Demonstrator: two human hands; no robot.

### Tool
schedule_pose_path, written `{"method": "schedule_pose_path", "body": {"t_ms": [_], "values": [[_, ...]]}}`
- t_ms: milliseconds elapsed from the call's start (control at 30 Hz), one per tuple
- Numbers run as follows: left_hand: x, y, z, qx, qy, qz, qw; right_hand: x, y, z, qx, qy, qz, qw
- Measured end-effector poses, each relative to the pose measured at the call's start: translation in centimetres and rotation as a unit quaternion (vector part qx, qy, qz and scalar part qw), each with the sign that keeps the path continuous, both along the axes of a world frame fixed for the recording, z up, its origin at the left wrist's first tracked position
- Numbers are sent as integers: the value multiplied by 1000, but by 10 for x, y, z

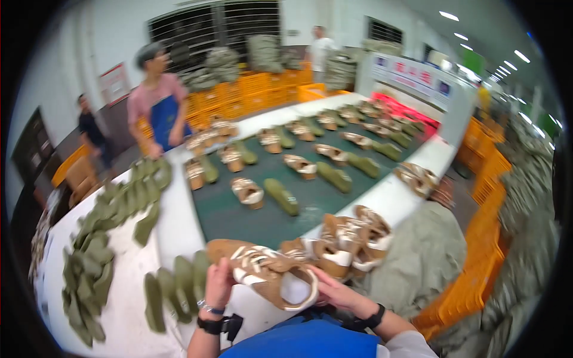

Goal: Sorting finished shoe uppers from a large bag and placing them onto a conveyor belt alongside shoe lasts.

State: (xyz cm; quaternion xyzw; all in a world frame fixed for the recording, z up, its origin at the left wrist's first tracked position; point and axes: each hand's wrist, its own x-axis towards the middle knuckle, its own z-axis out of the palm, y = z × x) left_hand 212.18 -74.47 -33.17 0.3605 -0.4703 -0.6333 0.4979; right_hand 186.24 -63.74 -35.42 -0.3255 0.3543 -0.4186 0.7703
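Observation:
A brown sneaker [262, 268] with white laces and white trim is held between my two hands, its toe to the left and its opening toward me. My left hand [219, 281] grips it near the toe, and part of the fingers is behind the shoe. At the heel, my right hand [329, 289] closes around the back; its fingertips are hidden. Several similar brown sneakers [339, 241] stand bunched just beyond my right hand. Green insoles [173, 292] lie side by side on the white table [134, 271] left of my left hand.
A dark green conveyor belt [233, 218] carries rows of sneakers and green insoles [280, 197]. More insoles [89, 262] are piled at the left. A person in a blue apron [161, 113] stands across. Orange crates [471, 286] and grey-green sacks [427, 256] flank the right side.

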Motion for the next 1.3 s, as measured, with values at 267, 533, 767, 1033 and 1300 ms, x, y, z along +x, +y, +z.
{"method": "schedule_pose_path", "body": {"t_ms": [267,533,767,1033,1300], "values": [[48,12,-32,15,-19,94,995,78,1,22,-480,475,11,738],[140,-9,-67,270,242,7,932,137,-34,26,-539,428,104,718],[156,-14,-75,116,-72,4,991,165,-76,16,-516,491,66,699],[176,9,-121,185,194,-178,947,243,-106,-3,-549,440,93,704],[212,-19,-101,112,225,105,962,248,-152,-33,-447,571,80,684]]}}
